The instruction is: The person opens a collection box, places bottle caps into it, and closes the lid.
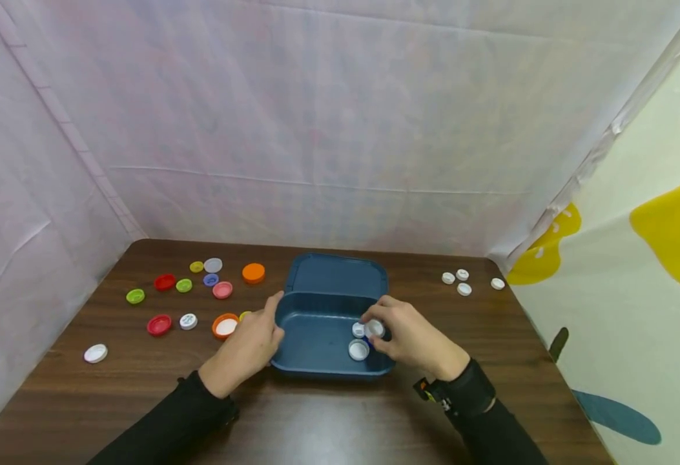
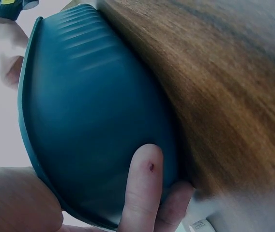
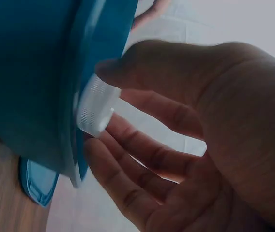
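Observation:
A dark blue plastic box (image 1: 310, 371) stands on the table with its lid (image 1: 336, 274) folded back behind it. My left hand (image 1: 252, 339) grips the box's left side; in the left wrist view, fingers (image 2: 145, 188) lie against the outer wall. Over the box's right part, my right hand (image 1: 412, 332) pinches a white bottle cap (image 1: 375, 328) between thumb and fingers. The same white cap (image 3: 98, 106) shows ribbed sides at the box's rim in the right wrist view. Below it in the box lie white caps (image 1: 359, 350), with a bit of blue beside them.
Several caps in mixed colours lie left of the box, among them an orange one (image 1: 253, 273), a red one (image 1: 159, 325) and a green one (image 1: 135, 296). Small white caps (image 1: 464, 289) sit at the table's right. White fabric (image 1: 316, 129) hangs behind the brown table (image 1: 316, 420).

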Tool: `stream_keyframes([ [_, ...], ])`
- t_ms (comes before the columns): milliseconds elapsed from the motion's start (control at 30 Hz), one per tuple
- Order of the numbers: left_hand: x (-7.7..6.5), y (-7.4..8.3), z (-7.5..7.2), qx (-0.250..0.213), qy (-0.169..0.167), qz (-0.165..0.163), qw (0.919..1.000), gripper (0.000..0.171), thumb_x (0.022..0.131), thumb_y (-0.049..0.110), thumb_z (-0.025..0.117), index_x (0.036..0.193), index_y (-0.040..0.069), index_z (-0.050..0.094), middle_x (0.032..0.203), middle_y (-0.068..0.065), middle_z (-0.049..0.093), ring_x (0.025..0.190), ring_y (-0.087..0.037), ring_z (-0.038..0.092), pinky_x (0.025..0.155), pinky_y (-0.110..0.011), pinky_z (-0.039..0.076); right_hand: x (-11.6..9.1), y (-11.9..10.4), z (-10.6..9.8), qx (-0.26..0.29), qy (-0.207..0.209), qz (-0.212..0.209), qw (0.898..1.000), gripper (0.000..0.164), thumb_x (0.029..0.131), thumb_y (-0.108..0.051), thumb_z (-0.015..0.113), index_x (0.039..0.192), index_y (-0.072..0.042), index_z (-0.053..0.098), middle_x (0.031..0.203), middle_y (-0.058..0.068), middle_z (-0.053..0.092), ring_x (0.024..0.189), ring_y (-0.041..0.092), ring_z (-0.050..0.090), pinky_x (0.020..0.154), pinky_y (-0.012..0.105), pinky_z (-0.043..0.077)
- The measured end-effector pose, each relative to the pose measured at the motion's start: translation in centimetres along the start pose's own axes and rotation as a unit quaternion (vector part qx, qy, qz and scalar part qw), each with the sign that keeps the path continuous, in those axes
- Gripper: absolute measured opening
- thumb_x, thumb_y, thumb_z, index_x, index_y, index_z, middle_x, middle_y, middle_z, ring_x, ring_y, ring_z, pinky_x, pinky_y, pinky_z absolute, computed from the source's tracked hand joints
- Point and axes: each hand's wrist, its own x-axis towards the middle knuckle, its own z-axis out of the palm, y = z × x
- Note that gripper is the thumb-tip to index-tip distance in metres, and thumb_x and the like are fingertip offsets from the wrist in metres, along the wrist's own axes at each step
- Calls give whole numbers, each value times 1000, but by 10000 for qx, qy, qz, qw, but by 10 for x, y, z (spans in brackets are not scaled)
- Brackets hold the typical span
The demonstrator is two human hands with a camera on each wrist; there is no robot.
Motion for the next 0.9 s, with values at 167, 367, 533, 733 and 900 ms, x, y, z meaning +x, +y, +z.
stream_keyframes([
  [167,1,2,1,39,44,75,10000,72,108,0,61,175,-6,36,79,-6,61,55,-11,63,51,-25,54,-4,-3,3,106,-362,-83,9993,30,100,-1,88,129,-8,83,124,9,75,100,16,72,81,26,63],
  [367,2,2,0,35,48,126,9999,71,108,0,61,174,-7,37,78,-6,61,54,-11,62,51,-25,55,-4,-4,3,135,-584,-47,9982,33,99,-3,89,131,-7,84,124,10,78,103,20,75,83,26,63],
  [533,0,1,0,-4,50,72,10000,71,108,-1,60,174,-7,37,79,-6,61,55,-11,62,51,-25,55,-4,-5,2,169,-589,-39,9981,34,102,-6,89,135,-7,83,126,13,79,100,23,75,81,24,62],
  [733,-3,0,-3,15,119,84,9999,72,107,-1,60,174,-7,37,77,-6,61,54,-11,61,50,-25,54,-1,-6,-1,280,-418,106,9987,33,105,-8,87,137,-7,82,130,13,78,105,25,77,86,30,67],
  [900,0,1,-1,-23,12,51,10000,71,109,0,60,175,-6,36,80,-6,61,56,-11,62,52,-25,56,-2,-2,-4,192,-203,140,9995,31,105,-8,87,136,-7,82,129,13,80,110,28,79,91,38,70],
])
